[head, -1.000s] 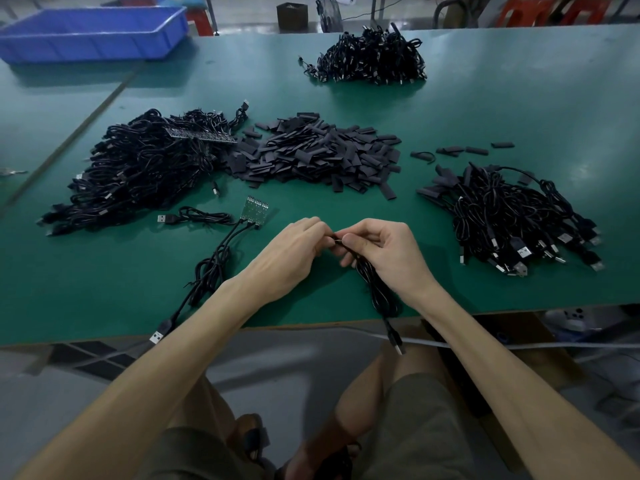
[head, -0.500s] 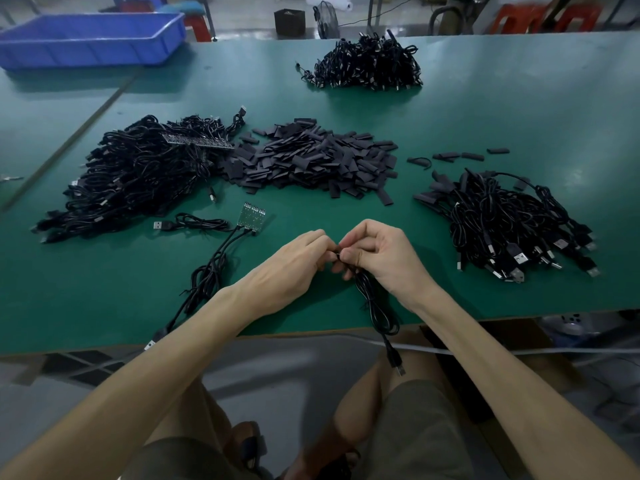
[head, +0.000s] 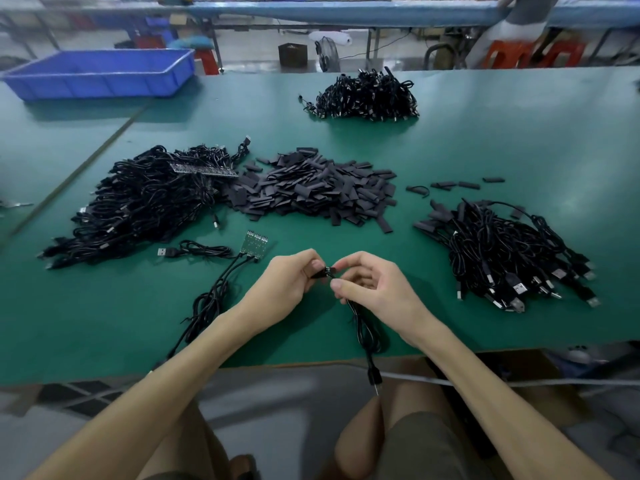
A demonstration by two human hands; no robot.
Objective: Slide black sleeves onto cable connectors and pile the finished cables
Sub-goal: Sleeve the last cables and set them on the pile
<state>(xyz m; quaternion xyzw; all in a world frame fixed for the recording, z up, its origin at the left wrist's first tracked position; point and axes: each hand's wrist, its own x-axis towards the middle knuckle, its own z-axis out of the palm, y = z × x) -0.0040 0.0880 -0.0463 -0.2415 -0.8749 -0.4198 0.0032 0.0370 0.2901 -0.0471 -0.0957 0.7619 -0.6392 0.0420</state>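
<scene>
Head view showed a black sleeve [head: 323, 271] at the end of the cable [head: 363, 327], above the tabletop [head: 519, 133], pinched in the left hand [head: 284, 285] while the right hand [head: 374, 289] gripped the cable, probably to steady it; spare sleeves [head: 311, 188] lay ahead, apparently finished cables [head: 502, 258] right

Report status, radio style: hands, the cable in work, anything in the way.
Left hand pinches black tip of cable. Right hand grips cable, tail hanging past table edge. Route to right cable pile open.
</scene>
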